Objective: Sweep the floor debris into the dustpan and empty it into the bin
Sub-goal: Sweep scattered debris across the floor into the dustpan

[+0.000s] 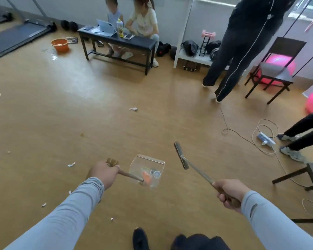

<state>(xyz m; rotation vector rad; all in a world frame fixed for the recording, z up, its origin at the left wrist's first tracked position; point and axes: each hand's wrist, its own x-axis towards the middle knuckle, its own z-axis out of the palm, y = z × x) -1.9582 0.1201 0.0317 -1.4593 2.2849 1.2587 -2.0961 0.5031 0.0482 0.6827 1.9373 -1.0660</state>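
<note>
Two hands busy: left hand (103, 175) fingers grip dustpan (148, 170), right hand (229, 193) fingers grip broom (181, 158); cable (242, 137) near.

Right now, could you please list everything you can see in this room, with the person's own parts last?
dustpan: one, clear, held low, litter inside
broom: one, dark head, right of dustpan
paper scraps: several, white, scattered on floor
basin: one, orange, far left
bench: one, black, two people seated behind
chair: one, dark, right
exercise balls: two, pink, right
power strip: one, white, right floor
left hand: grip on dustpan handle
right hand: grip on broom handle
</note>
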